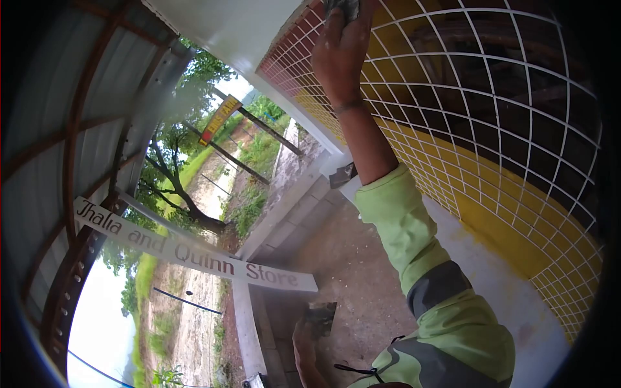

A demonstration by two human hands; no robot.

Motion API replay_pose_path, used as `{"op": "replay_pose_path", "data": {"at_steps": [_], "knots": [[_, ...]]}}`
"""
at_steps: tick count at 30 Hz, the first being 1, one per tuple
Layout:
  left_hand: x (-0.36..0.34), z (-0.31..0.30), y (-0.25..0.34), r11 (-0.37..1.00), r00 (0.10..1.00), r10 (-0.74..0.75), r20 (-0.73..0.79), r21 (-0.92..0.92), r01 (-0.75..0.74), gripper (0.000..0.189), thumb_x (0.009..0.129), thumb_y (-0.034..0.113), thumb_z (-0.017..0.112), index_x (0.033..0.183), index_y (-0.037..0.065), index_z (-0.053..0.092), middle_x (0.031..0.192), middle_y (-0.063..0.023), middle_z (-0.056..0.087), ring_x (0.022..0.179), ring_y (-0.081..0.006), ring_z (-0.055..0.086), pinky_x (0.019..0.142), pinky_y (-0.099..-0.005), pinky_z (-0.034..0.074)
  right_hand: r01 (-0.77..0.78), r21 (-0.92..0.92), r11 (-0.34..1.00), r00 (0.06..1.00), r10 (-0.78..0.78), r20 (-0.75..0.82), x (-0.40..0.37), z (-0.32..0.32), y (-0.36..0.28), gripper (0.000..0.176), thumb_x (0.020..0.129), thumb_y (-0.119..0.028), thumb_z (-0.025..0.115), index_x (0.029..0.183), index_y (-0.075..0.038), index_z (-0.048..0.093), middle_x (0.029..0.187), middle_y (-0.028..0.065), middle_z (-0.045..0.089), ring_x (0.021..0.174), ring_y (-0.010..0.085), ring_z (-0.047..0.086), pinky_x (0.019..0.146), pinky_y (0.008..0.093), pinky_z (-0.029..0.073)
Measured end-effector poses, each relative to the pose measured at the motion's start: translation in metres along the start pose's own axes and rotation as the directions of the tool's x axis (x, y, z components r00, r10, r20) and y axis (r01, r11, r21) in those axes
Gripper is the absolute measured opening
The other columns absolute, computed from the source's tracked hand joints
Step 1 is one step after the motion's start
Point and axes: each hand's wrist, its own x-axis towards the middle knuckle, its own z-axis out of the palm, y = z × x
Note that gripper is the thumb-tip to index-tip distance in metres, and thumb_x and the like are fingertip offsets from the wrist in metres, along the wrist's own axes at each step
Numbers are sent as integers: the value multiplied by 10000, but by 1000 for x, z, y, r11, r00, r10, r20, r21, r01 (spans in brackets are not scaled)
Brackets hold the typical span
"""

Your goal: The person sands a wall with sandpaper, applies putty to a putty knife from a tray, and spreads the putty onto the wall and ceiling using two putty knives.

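Opens past a low block wall (291, 216) onto daylit trees (200, 77); shows sheet roofing (113, 77), yellow wall (495, 242), brown floor (362, 278).

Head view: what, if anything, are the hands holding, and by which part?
Right hand: a grey object, cut off by the frame, so the gripped part is unclear. Left hand: seemingly a dark squarish piece, blurred; hold unclear.
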Motion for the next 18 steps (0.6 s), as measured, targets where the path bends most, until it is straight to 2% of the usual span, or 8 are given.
{"op": "replay_pose_path", "data": {"at_steps": [4, 7, 10, 13, 16, 18], "knots": [[-1, 4, 4, 1000, 1000, -15, 0, -11, 15, 417, 992, 267, 522, 1322, 12, 530, 1034, -75, 659, 795, -132, 640, 589, -250, 471, 27, -86, 996, 1000, -27, -3, 3, -1, 6, 475, 1051, -123, 352, 1462, 108, 290, 1430, 318, 386, 1337, 422, 418, 1131, 451, 381], [0, 6, 6, 1000, 1000, -25, 4, -6, 25, 400, 994, 262, 520, 1312, 19, 536, 1007, -64, 657, 764, -123, 630, 576, -245, 462, -47, -121, 991, 997, 54, 48, 0, -5, 8, 472, 1058, -148, 354, 1459, 95, 302, 1391, 310, 418, 1292, 412, 454, 1103, 461, 393], [0, 7, 9, 1000, 1000, -21, -2, 7, 21, 381, 997, 252, 515, 1298, 21, 541, 972, -55, 653, 730, -115, 616, 562, -242, 454, -187, -6, 982, 981, 187, 56, -3, -1, 2, 467, 1063, -173, 362, 1451, 83, 321, 1356, 297, 442, 1257, 399, 476, 1068, 464, 408], [-1, 5, 10, 1000, 1000, -17, -10, 6, 17, 372, 1000, 247, 512, 1293, 20, 543, 957, -52, 651, 715, -112, 610, 557, -241, 451, -278, 279, 919, 960, 275, 51, -9, 10, 5, 486, 1064, -191, 379, 1464, 72, 295, 1369, 287, 428, 1273, 386, 463, 1060, 466, 409], [2, 1, 5, 1000, 1000, -19, -12, -2, 19, 369, 1001, 246, 511, 1291, 20, 543, 952, -52, 650, 710, -111, 607, 556, -241, 451, -118, -30, 993, 991, 119, 66, -5, 12, 7, 506, 1056, -175, 391, 1478, 67, 253, 1391, 291, 394, 1280, 384, 455, 1063, 467, 420], [3, -1, 2, 1000, 1000, -18, -11, -4, 18, 368, 1001, 245, 510, 1290, 20, 544, 949, -52, 649, 707, -111, 606, 555, -242, 451, 12, -3, 1000, 1000, -12, 5, -8, 21, 9, 519, 1048, -156, 393, 1483, 74, 226, 1398, 295, 376, 1286, 387, 446, 1080, 468, 405]]}}
